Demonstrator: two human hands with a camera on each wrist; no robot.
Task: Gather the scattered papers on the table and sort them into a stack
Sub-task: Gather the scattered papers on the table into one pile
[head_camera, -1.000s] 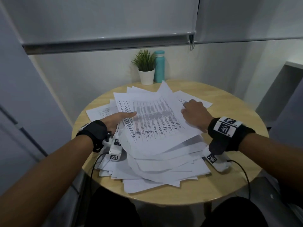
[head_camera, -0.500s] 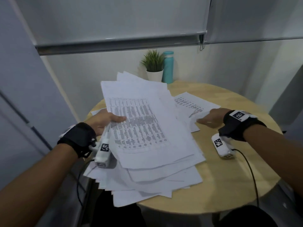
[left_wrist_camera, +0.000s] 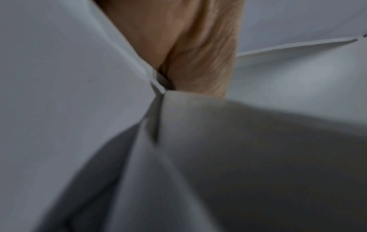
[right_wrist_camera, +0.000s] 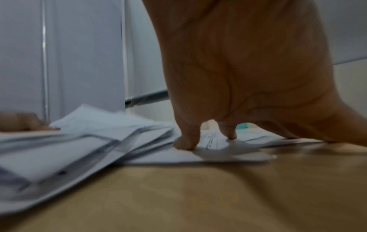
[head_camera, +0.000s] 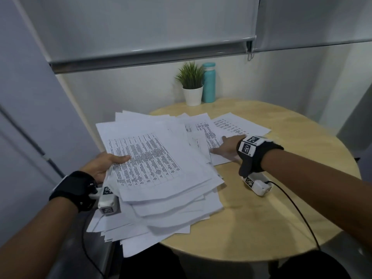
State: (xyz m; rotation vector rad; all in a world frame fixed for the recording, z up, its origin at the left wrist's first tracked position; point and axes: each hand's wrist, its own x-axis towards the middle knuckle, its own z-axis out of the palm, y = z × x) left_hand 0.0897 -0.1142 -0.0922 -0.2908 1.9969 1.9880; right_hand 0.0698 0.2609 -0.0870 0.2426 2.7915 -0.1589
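Note:
A thick, uneven pile of white printed papers [head_camera: 161,174] overhangs the left edge of the round wooden table [head_camera: 271,218]. My left hand [head_camera: 106,164] grips the pile's left edge, thumb on the top sheet with its printed table, and the far end of the pile is lifted. In the left wrist view only paper [left_wrist_camera: 79,94] and a bit of finger show. My right hand [head_camera: 225,146] lies flat with spread fingers on loose sheets [head_camera: 239,125] still on the table to the right of the pile. In the right wrist view its fingertips [right_wrist_camera: 186,144] press on a sheet [right_wrist_camera: 218,155].
A small potted plant [head_camera: 191,85] in a white pot and a teal bottle [head_camera: 209,82] stand at the table's far edge by the wall. A window blind [head_camera: 141,27] hangs above. Bare wood [head_camera: 291,168] lies to the right of my right hand.
My left hand has lifted the pile and pulled it to the left, past the table's edge. My right hand has left the pile and now presses flat on the uncovered loose sheets.

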